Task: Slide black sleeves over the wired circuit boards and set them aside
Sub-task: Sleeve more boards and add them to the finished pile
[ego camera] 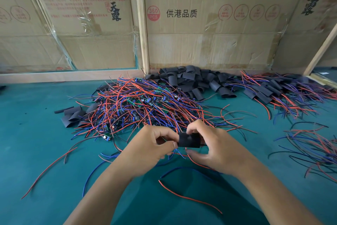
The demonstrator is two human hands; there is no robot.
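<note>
Two hands meet low in the head view, just above the green surface (45, 142), and between them sits one black sleeve (188, 140), its long axis running left to right. The right hand (209, 144) pinches it, fingers (193, 129) curled over the top edge and thumb beneath; the left hand (151, 144) closes thumb and forefinger at the sleeve's left mouth, so the coming push should travel along that axis, from left into right. I cannot see the board itself there, only red and blue wires trailing below the hands. The sleeve is matte, flattened, a short wide tube.

Behind the hands lies the tangled heap of bare wired boards (138, 104). The stock of loose sleeves (191, 80) is piled against the cardboard wall (200, 42), and finished sleeved boards (277, 91) lie to the right, well apart from the hands.
</note>
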